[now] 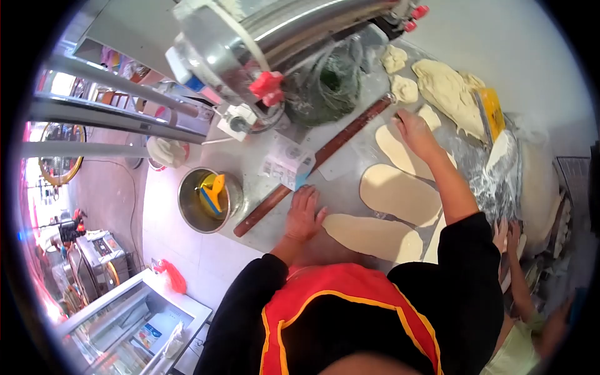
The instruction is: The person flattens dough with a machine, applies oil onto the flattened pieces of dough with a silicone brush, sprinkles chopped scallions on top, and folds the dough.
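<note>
My left hand (305, 215) lies palm down on the metal table, its fingertips at the lower edge of a long reddish-brown wooden strip (350, 131) and a printed white-and-blue packet (289, 164). Near the strip's upper end is my right hand (414, 131), fingers curled in; what it pinches, if anything, is too small to make out. Flat oval dough pieces lie below and beside it: one partly under my right forearm (395, 150), one in the middle (400, 195), one lower down (375, 236).
A steel pot (187, 206) holds a yellow-orange brush (217, 187). Behind are a metal machine (219, 47) and a plastic bag of greens (322, 87). Dough lumps (447, 90) and a yellow scraper (490, 114) lie at upper right. Another person's hands (506, 236) are at the right.
</note>
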